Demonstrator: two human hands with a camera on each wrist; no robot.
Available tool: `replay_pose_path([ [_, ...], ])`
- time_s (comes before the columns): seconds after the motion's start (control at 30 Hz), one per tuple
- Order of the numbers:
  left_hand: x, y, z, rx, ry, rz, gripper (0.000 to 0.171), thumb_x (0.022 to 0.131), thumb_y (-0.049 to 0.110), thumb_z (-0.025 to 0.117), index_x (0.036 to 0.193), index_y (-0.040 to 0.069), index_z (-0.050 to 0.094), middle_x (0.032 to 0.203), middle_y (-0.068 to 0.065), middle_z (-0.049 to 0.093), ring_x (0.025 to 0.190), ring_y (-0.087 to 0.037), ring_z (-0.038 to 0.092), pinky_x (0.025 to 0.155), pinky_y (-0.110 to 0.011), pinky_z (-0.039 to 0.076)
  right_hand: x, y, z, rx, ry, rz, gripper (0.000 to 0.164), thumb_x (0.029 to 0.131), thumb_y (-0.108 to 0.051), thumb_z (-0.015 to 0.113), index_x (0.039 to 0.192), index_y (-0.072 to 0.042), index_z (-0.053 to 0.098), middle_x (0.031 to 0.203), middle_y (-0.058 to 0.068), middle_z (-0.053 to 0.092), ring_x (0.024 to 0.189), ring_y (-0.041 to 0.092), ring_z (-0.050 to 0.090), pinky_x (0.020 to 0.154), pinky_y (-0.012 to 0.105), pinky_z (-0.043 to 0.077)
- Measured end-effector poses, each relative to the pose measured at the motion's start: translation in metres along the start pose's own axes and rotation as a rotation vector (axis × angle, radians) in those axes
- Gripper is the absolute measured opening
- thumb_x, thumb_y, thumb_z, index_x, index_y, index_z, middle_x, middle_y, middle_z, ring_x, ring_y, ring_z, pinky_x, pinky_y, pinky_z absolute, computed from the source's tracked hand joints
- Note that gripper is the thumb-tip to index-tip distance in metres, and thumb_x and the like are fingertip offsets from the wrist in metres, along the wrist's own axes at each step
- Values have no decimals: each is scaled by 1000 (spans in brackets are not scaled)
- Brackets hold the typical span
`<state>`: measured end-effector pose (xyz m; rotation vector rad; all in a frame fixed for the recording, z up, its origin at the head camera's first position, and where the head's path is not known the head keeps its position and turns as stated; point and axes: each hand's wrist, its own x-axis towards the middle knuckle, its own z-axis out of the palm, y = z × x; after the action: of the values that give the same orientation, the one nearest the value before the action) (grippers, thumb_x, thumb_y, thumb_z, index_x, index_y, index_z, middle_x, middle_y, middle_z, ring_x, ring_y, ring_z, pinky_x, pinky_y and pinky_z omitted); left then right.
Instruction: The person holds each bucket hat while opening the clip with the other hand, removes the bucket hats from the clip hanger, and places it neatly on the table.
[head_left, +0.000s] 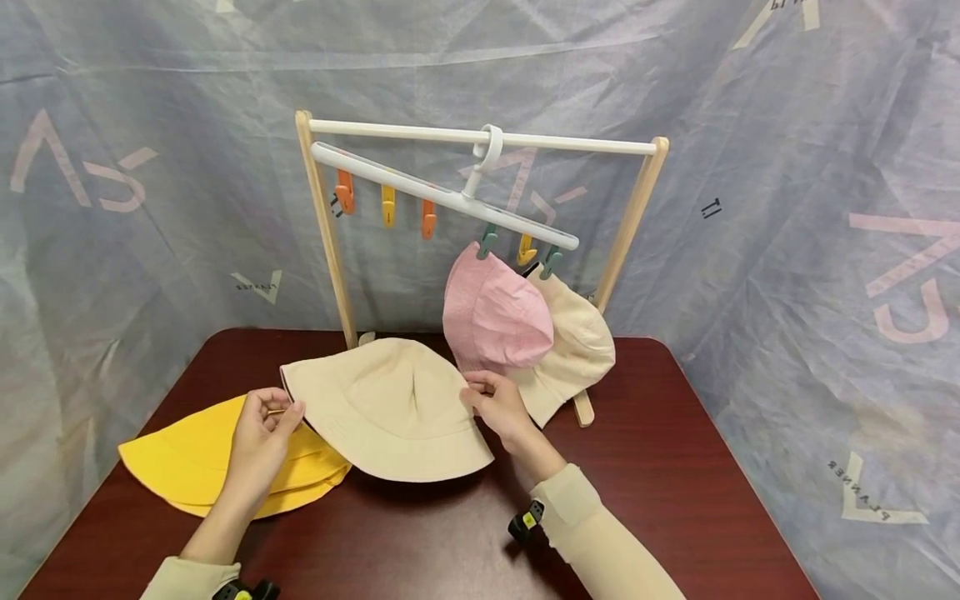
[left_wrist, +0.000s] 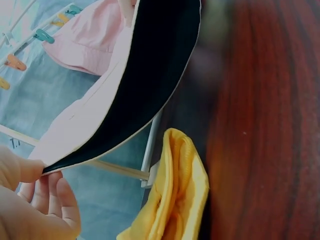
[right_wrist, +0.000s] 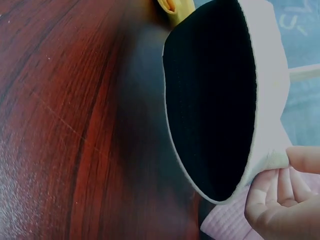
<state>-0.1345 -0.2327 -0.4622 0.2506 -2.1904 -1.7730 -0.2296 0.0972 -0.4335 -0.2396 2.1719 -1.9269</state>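
Both hands hold up a cream bucket hat [head_left: 408,404] over the table, its black lining [right_wrist: 210,100] showing in the wrist views. The left hand [head_left: 262,429] pinches the brim at the left tip between thumb and fingers. On the other side, the right hand [head_left: 501,407] pinches the fabric near the right end of the hat. Behind it, a pink bucket hat [head_left: 498,312] hangs by its brim from a green clip [head_left: 487,242]. A second cream hat [head_left: 581,337] hangs from another green clip [head_left: 552,262], partly hidden by the pink one.
A white clip hanger [head_left: 450,198] tilts down to the right on a wooden-legged rack [head_left: 330,233]. Orange clips [head_left: 344,193] and a yellow clip [head_left: 387,207] on its left hold nothing. Stacked yellow hats [head_left: 187,450] lie on the dark red table [head_left: 660,500] at left.
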Motion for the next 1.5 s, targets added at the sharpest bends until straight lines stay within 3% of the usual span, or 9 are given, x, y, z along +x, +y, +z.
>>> replay_pose_path([
  [0.23,-4,-7,-5,42,-76,-46,39,100,29,55,122,3,36,112,-8,43,89,-12,61,80,-20,53,-4,-8,3,-82,4,-43,32,92,-1,62,122,9,61,103,22,64,81,19,60,75,40,54],
  [0.47,-8,-8,-4,79,-130,-81,43,100,36,53,121,3,35,113,-10,42,94,-17,62,83,-26,54,-3,-8,5,-142,32,-64,29,91,2,61,119,9,63,102,24,64,80,20,58,64,24,49],
  [0.63,-11,-12,-5,90,-148,-81,42,101,36,52,120,3,35,114,-12,42,95,-17,63,84,-29,55,8,7,4,-170,34,-68,30,90,2,62,119,8,63,104,25,63,87,24,58,63,17,45],
  [0.83,-14,-16,-6,90,-175,-91,41,102,35,51,120,2,33,114,-14,40,98,-21,62,85,-30,55,23,29,2,-191,48,-84,28,91,-4,65,118,1,67,104,19,65,91,25,58,67,19,45],
  [1.17,-16,-21,-8,112,-185,-128,43,100,38,54,119,3,36,112,-14,43,100,-20,62,85,-27,55,25,34,4,-258,71,-73,25,90,-9,65,115,-10,70,97,5,65,87,15,58,73,24,48],
  [1.5,-14,-24,-6,125,-223,-174,45,99,38,56,118,2,37,111,-16,48,100,-24,62,84,-28,55,30,44,4,-303,100,-67,25,90,-9,65,114,-12,72,93,2,67,82,14,59,69,25,49],
])
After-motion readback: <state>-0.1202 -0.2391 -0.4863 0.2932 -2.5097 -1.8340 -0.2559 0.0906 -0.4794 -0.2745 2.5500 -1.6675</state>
